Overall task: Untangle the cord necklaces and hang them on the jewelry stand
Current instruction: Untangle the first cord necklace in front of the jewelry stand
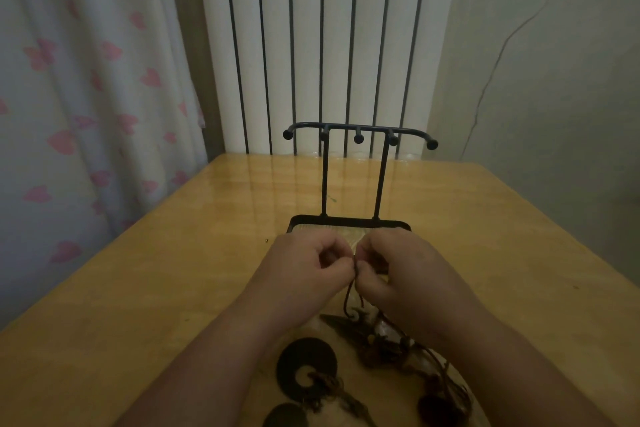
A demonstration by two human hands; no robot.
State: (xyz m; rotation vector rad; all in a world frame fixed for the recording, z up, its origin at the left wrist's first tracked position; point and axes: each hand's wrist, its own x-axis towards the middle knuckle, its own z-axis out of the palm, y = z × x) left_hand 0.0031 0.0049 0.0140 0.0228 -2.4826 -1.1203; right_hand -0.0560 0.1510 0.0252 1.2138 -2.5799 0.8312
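One black jewelry stand (pixel 349 219) stood mid-table, with two uprights and five knob-tipped pegs. The cord necklaces (pixel 381 340) lay in one tangle on the table's near end, just in front of the stand. I could not count the cords, though three dark round pendants (pixel 306 366) showed.

The table (pixel 138 288) was glossy yellow wood. Behind it were a heart-printed curtain (pixel 86 97), a white radiator (pixel 311 45) and a pale wall (pixel 554 80).

The left hand (pixel 308 263) and right hand (pixel 398 267) met before the stand's base, fingers curled. Each pinched the same dark cord (pixel 346 303), which ran down into the tangle.
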